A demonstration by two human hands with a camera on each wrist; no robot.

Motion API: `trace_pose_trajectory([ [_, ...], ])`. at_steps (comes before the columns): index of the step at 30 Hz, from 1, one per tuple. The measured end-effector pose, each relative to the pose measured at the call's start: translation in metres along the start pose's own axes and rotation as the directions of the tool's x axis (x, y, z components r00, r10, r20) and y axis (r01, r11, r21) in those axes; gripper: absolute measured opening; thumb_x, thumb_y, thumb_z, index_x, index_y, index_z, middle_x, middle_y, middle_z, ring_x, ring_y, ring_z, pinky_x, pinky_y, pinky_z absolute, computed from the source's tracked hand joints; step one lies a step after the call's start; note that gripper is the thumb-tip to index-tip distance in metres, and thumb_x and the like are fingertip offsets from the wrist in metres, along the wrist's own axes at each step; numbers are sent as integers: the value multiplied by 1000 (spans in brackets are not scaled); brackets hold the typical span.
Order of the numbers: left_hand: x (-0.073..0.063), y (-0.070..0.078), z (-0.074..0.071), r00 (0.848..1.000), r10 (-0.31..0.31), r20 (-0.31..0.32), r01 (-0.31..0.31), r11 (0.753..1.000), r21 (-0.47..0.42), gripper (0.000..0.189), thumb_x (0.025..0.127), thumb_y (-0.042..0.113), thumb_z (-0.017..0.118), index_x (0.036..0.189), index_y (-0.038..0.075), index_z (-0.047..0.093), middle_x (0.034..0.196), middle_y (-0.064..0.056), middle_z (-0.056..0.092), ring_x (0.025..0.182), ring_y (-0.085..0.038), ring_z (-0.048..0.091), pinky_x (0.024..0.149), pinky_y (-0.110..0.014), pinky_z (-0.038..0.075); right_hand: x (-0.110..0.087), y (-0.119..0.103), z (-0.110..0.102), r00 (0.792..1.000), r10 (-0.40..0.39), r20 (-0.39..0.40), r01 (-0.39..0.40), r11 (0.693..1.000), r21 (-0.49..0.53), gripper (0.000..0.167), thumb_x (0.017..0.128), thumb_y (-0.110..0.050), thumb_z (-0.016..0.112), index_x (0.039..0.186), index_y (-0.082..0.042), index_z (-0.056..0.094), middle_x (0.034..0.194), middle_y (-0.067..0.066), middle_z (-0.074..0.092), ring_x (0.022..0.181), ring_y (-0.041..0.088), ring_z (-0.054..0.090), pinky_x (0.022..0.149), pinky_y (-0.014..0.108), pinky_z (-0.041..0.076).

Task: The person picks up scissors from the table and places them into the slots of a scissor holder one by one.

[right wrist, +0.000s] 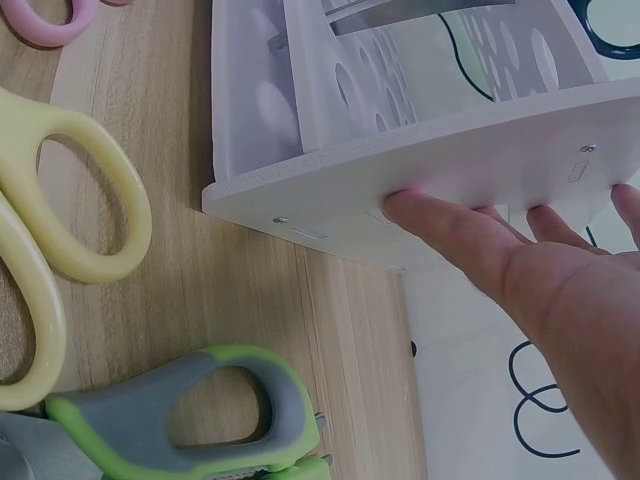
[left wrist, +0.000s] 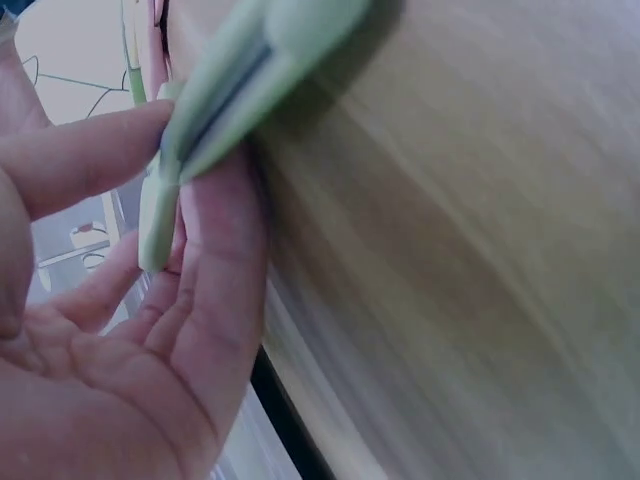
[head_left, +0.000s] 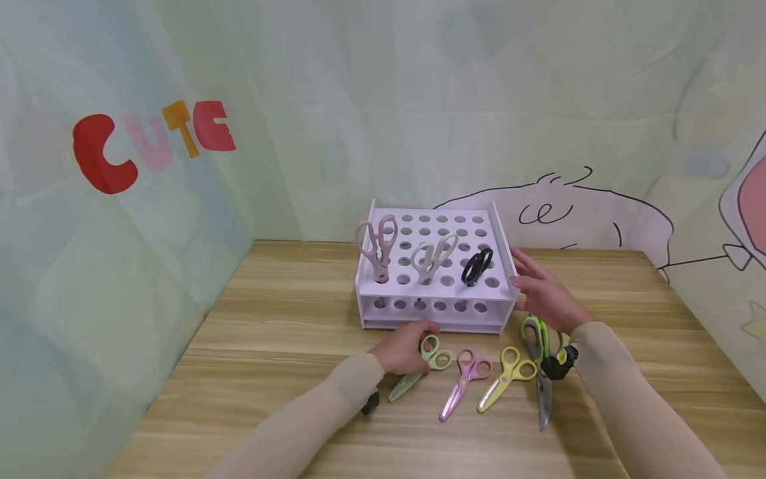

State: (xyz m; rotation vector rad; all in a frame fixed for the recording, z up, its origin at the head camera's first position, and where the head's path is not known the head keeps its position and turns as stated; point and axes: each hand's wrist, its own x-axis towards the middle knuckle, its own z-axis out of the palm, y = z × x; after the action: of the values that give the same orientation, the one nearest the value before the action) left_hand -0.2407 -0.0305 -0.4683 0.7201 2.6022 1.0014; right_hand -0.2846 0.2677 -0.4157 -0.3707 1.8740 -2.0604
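Observation:
My left hand [head_left: 403, 349] pinches a pair of light green scissors [head_left: 407, 384] between thumb and fingers, close over the table. In the left wrist view the thumb presses the green scissors [left wrist: 255, 95] from one side and the fingers lie on the other. With extended fingers, my right hand [head_left: 547, 296] touches the right side wall of a white rack [head_left: 395, 291] full of round holes. Mauve scissors [head_left: 381, 259], pale grey scissors [head_left: 427, 269] and black scissors [head_left: 473, 271] stand handles up in its front row.
Pink scissors [head_left: 461, 386] and yellow scissors [head_left: 501, 384] lie on the wooden table [head_left: 269, 319] in front of the rack. Green-and-grey kitchen shears [head_left: 544, 396] lie at their right, partly under my right wrist. A printed cloth backdrop [head_left: 311, 133] rises behind the table.

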Motion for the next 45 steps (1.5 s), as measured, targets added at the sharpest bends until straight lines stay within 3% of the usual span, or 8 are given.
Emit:
trace_pose_trajectory([
  [3, 2, -6, -2, 1000, 15, 16, -14, 998, -63, 62, 64, -5, 84, 121, 3, 61, 104, -6, 64, 94, -18, 59, 87, -29, 50, 0, 0, 0, 1000, 2, -1, -2, 1000, -1, 71, 103, -11, 44, 160, -23, 4, 164, 17, -6, 128, 26, 40, 105, 62, 34],
  [7, 2, -10, -4, 1000, -4, 21, 7, 984, -176, 59, 63, -11, 81, 116, 1, 58, 89, -6, 59, 78, -15, 54, 68, -27, 51, -1, -2, 2, 1000, 14, -13, -14, 1000, -12, 71, 104, -13, 44, 160, -25, 4, 164, 18, -4, 133, 31, 35, 105, 64, 33],
  [12, -1, -10, -6, 998, -59, 24, 64, 943, -328, 62, 63, -16, 78, 117, 2, 53, 87, -8, 56, 65, -16, 56, 49, -31, 55, -1, -2, 1, 999, 24, -24, -25, 999, -27, 70, 104, -14, 44, 160, -27, 4, 164, 18, -2, 134, 33, 34, 105, 66, 32],
  [20, -8, -9, -13, 996, -89, -1, 79, 888, -453, 61, 72, -15, 76, 125, 7, 58, 99, -13, 58, 71, -21, 61, 53, -39, 59, -1, 0, 1, 1000, 20, -7, -20, 999, -26, 71, 104, -13, 43, 160, -27, 3, 164, 18, -3, 137, 38, 29, 105, 65, 32],
  [25, -11, -6, -17, 998, -53, -39, 26, 855, -518, 48, 79, -10, 74, 121, 8, 62, 96, -13, 57, 66, -22, 64, 56, -44, 59, -1, -2, 1, 1000, 16, -19, -16, 999, -32, 72, 103, -11, 44, 160, -25, 3, 163, 20, -3, 139, 45, 23, 104, 67, 30],
  [32, -23, 0, -33, 995, 6, -98, -62, 820, -569, 51, 81, -10, 72, 128, 5, 60, 96, -18, 54, 72, -19, 59, 60, -53, 59, -1, -3, 2, 1000, 18, -11, -18, 1000, -25, 73, 103, -12, 45, 160, -25, 3, 163, 20, -3, 139, 44, 23, 104, 67, 30],
  [40, -34, 9, -61, 975, 73, -210, -188, 770, -610, 48, 82, -14, 69, 127, -1, 57, 82, -13, 52, 68, -16, 56, 57, -53, 58, -2, -3, 1, 1000, 11, 1, -11, 1000, -26, 73, 103, -11, 44, 160, -25, 1, 163, 22, -3, 136, 39, 29, 104, 66, 31],
  [45, -40, 15, -83, 960, 98, -262, -243, 756, -608, 49, 83, -12, 69, 129, -4, 53, 83, -10, 55, 71, -16, 57, 58, -50, 59, -2, -3, 2, 1000, 14, 2, -14, 999, -37, 73, 103, -12, 45, 160, -25, 2, 163, 22, -3, 134, 37, 32, 104, 66, 31],
])
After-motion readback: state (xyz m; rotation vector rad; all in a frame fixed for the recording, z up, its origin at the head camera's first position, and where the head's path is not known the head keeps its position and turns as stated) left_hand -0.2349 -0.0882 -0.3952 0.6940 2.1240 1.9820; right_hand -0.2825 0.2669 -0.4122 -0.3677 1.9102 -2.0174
